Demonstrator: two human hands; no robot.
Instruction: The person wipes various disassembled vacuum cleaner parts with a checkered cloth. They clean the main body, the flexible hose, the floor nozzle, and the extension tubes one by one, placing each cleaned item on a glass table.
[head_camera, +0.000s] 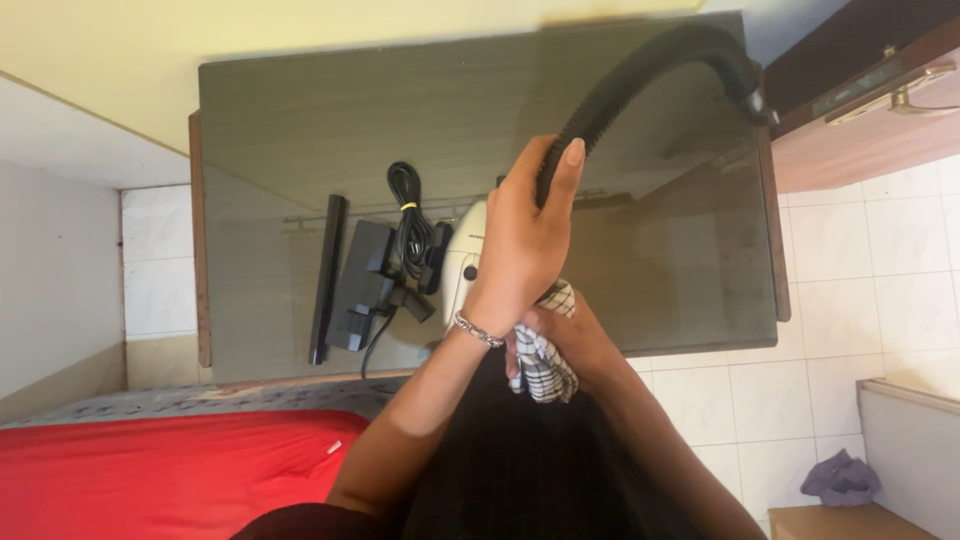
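Our right hand (560, 340) clutches a checked cloth (545, 360); our left hand (525, 235) grips the black hose (640, 70). Tugging could drag the white vacuum (465, 255) off the glass table (680, 260).

Two hands show: the left hand (525, 235) and the right hand (570, 335). One black ribbed hose (640, 70) arches above one glass-topped surface (300, 110). One checked cloth (545, 360) is in view, and one bracelet (477, 331) sits on one wrist. One white vacuum body (463, 255) lies on the surface, partly hidden. Beside it are one black straight tube (327, 275), one black flat nozzle (362, 285) and one coiled black cord (408, 215) bound with one yellow tie (407, 206). One red bed cover (160, 470) fills the lower left. One purple crumpled cloth (842, 478) lies at the lower right. One metal door handle (905, 97) shows at the upper right.
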